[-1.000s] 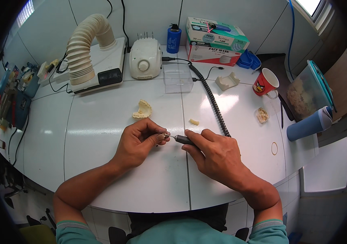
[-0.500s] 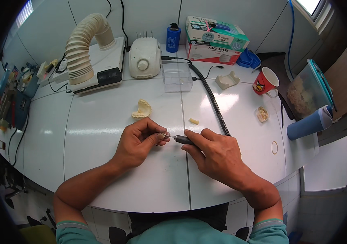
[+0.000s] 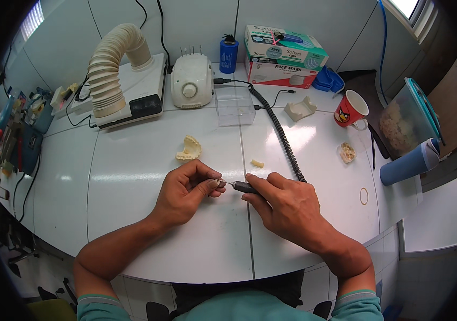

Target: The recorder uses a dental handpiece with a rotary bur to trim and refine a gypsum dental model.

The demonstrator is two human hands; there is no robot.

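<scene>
My left hand (image 3: 181, 193) is closed in a pinch, thumb against fingers, on a small pale piece mostly hidden by the fingertips. From the right, my right hand (image 3: 287, 208) grips a dark rotary handpiece (image 3: 245, 187) like a pen. Its thin metal bit points left and reaches the left fingertips; whether it touches the piece I cannot tell. Just beyond my left hand lies a cream dental arch model (image 3: 189, 148). A short yellowish segment (image 3: 256, 163) rests on the table beyond the handpiece.
A coiled black cord (image 3: 279, 128) runs back to a white control unit (image 3: 191, 81). At back left stands a machine with a ribbed hose (image 3: 105, 69). A clear tray (image 3: 235, 109), mask boxes (image 3: 282, 56), a red mug (image 3: 350, 108) and a small tub (image 3: 347, 153) stand around.
The whole view has shifted slightly, so the table things sit a little lower in the picture. Both hands keep nearly the same pose and hold.
</scene>
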